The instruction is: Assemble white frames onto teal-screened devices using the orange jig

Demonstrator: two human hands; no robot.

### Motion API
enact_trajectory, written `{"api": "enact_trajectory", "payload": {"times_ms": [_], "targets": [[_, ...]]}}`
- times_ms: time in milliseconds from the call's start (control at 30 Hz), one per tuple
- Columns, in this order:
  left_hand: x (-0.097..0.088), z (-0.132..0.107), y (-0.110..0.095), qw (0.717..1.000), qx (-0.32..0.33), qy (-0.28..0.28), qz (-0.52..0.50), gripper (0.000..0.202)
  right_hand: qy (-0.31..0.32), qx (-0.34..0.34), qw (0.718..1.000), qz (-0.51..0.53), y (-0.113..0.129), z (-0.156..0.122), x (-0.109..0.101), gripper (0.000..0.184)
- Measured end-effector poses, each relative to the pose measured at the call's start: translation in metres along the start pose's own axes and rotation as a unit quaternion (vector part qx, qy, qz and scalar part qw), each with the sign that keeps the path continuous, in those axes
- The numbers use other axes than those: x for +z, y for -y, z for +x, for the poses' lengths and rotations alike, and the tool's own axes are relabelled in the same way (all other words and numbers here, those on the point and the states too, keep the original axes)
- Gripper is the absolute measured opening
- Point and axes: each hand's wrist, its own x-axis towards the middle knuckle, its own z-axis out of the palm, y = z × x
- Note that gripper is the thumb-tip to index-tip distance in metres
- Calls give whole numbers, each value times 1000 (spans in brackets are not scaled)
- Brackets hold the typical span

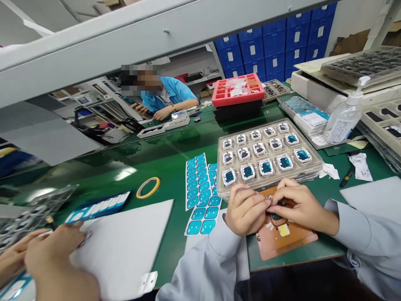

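Observation:
My left hand (246, 213) is closed, its fingertips meeting those of my right hand over an orange fixture plate (293, 242). My right hand (299, 207) is pinched, with thumb and forefinger together; whatever lies between the fingertips is hidden. Just under them sits a small dark-and-teal part (276, 216) in the plate's recess. A yellow square (284, 230) lies on the plate below it. Behind both hands stands a clear tray (266, 182) holding rows of white-framed parts, some with teal faces and some dark. Left of my left hand lie sheets of teal stickers (198, 186).
A neighbour's hands (52, 251) work over a white sheet (125, 246) at left. Tape roll (148, 187), pump bottle (346, 113), black marker (347, 176) and red tray (237, 99) stand around the green table. Another person in blue (175, 94) sits opposite, below a grey beam (156, 37).

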Motion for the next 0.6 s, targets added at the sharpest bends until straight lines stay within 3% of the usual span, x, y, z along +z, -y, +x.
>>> {"api": "enact_trajectory", "payload": {"times_ms": [200, 467, 600], "targets": [[1, -1, -1, 1000, 1, 0, -5, 12, 20, -36, 999, -24, -1, 0, 0, 15], [0, -2, -1, 999, 12, 21, -25, 15, 30, -28, 999, -15, -4, 0, -2, 14], [-4, 0, -3, 994, 17, 57, -92, 14, -22, -22, 999, 17, -3, 3, -10, 13]]}}
